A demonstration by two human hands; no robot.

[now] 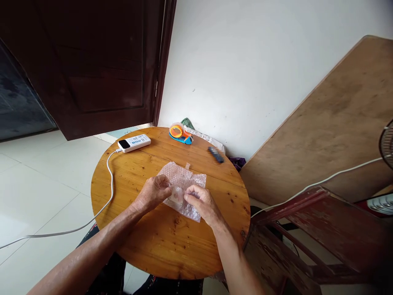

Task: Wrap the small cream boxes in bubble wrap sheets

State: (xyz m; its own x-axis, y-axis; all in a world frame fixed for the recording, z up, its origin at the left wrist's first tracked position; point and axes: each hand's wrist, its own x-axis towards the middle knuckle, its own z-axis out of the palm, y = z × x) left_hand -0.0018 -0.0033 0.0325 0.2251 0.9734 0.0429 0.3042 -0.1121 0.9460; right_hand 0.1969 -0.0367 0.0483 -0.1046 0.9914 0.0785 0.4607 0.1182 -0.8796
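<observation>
A sheet of clear bubble wrap (192, 211) lies on the round wooden table (172, 250), and a small flat transparent packet (176, 196) rests on it between my hands. My left hand (156, 189) is at the packet's upper left, thumb and fingers pressed together; what they pinch is too small to make out. On the other side, my right hand (201, 200) is closed at the packet's right edge, its thumb and forefinger close together. A short piece of tape (187, 166) sticks up at the wrap's far edge.
A white device (135, 143) with a white cable (112, 184) sits at the table's back left. An orange and blue tape dispenser (180, 134) and a blurred dark object (216, 155) lie toward the back. A red wooden chair (325, 229) stands at the right.
</observation>
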